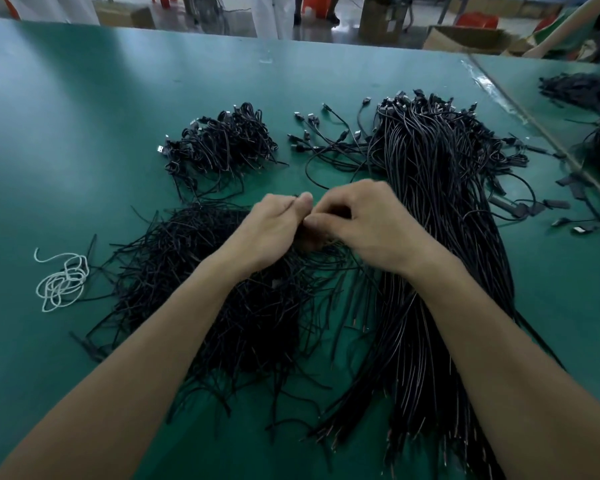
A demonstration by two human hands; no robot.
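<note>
My left hand (274, 230) and my right hand (364, 223) meet over the middle of the green table (84, 133), fingers curled toward each other. Between the fingertips they pinch something small and dark, mostly hidden; it looks like a thin black tie or cable end. Under my left forearm lies a loose heap of short black ties (201, 271). A long thick bundle of black USB cables (437, 237) runs from the far right down to the near edge, beneath my right forearm. A pile of coiled, tied cables (222, 143) sits further back.
A tangle of white string (61, 282) lies at the left. Loose USB plugs (329, 136) fan out behind my hands. More black cable piles (586, 91) lie on the adjoining table at right. Cardboard boxes (381, 15) and people's legs stand beyond the far edge.
</note>
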